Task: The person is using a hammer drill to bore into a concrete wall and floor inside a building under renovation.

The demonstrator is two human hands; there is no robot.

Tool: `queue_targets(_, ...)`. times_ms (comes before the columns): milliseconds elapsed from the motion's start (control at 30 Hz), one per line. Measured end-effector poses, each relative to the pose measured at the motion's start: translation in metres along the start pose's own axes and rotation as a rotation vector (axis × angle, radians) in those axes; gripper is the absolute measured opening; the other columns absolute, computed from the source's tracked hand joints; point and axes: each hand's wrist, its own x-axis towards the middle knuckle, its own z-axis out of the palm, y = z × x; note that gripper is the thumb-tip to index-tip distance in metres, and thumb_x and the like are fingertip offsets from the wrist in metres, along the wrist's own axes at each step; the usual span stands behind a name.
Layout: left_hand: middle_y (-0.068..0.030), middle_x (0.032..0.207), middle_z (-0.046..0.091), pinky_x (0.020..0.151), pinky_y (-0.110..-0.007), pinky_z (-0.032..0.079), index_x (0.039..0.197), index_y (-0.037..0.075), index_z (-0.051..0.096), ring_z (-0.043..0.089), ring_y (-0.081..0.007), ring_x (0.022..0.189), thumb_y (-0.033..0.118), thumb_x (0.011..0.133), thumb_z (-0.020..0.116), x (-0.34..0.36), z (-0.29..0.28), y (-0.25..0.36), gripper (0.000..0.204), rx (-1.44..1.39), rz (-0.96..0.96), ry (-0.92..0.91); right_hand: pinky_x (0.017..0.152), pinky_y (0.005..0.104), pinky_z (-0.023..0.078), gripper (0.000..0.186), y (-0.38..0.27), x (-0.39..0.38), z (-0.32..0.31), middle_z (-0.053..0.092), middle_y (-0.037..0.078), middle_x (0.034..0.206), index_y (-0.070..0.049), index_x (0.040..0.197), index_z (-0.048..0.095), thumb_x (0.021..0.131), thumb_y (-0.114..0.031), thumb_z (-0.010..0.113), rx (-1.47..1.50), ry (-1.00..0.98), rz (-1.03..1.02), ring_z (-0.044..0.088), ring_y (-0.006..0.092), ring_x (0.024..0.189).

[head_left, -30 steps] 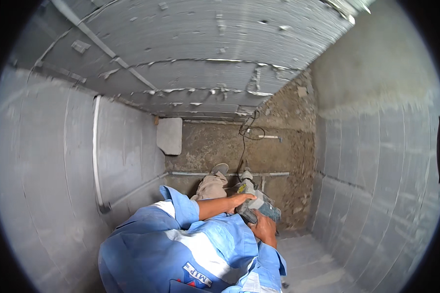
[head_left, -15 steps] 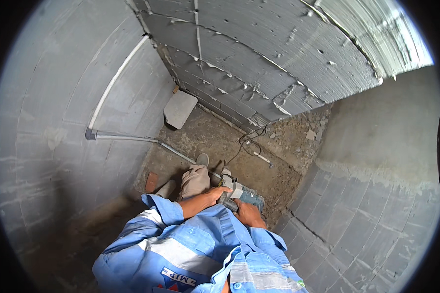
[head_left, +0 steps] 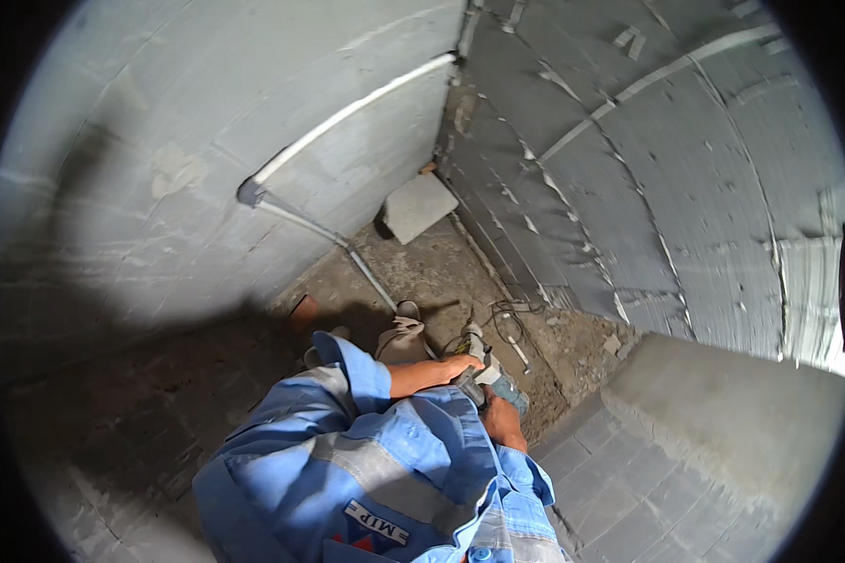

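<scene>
A rotary hammer drill (head_left: 509, 391), grey with a blue-green rear end, is held in front of my waist, its nose pointing away from me toward the floor. My left hand (head_left: 459, 366) is closed around it near the front of the body. At the rear, my right hand (head_left: 504, 420) grips its handle, with part of the fingers hidden behind the tool. A dark cable (head_left: 509, 308) lies looped on the floor just beyond the nose. My shoe (head_left: 407, 310) shows at the left of the drill.
A pale pipe (head_left: 371, 277) runs from the left wall across the floor toward my feet. One light slab (head_left: 421, 208) stands in the far corner. A reddish brick (head_left: 302, 312) lies by the left wall. Rubble (head_left: 613, 345) lines the right wall's base, near a short white pipe piece (head_left: 517, 353).
My view has turned left, so the walls and floor have shifted right and tilted in the picture. Both hands keep their hold on the rotary hammer drill.
</scene>
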Motion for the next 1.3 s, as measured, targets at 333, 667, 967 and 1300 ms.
queue_targets(333,-0.0087,0.096,0.065,0.072,-0.039,0.048,0.101,0.009,0.065,0.061,-0.0220,0.082,0.035,0.069,0.073,0.017,-0.030,0.029,0.041,-0.179,0.076,0.135,0.081,0.0503,0.050,0.056,0.001,0.066,-0.032,0.066,0.027,0.096,-0.012,0.128,0.050,0.076,-0.027,0.063,-0.108,-0.053,-0.195,0.063,0.0429,0.094)
queue_targets(667,-0.0058,0.086,0.065,0.068,-0.034,0.051,0.091,0.006,0.067,0.062,-0.0197,0.074,0.025,0.078,0.070,0.047,0.004,0.043,0.023,-0.431,0.252,0.170,0.084,0.0514,0.049,0.051,0.047,0.098,-0.089,0.065,0.027,0.099,-0.011,0.123,0.054,0.075,-0.025,0.061,-0.207,-0.175,-0.280,0.063,0.0418,0.096)
queue_targets(967,-0.0019,0.074,0.059,0.060,-0.033,0.043,0.094,0.005,0.065,0.054,-0.0163,0.062,0.027,0.088,0.059,0.117,0.072,0.050,0.024,-0.325,0.369,0.235,0.085,0.0506,0.049,0.057,0.118,0.103,-0.136,0.065,0.026,0.100,-0.007,0.126,0.051,0.074,-0.024,0.065,-0.265,-0.211,-0.276,0.064,0.0417,0.096)
queue_targets(1300,-0.0040,0.072,0.061,0.054,-0.036,0.045,0.083,0.010,0.067,0.056,-0.0175,0.059,0.030,0.077,0.064,0.265,0.104,0.030,0.021,-0.392,0.567,0.128,0.081,0.0516,0.050,0.059,0.204,0.129,-0.120,0.064,0.030,0.096,-0.004,0.127,0.047,0.075,-0.025,0.066,-0.216,-0.110,-0.209,0.062,0.0464,0.093)
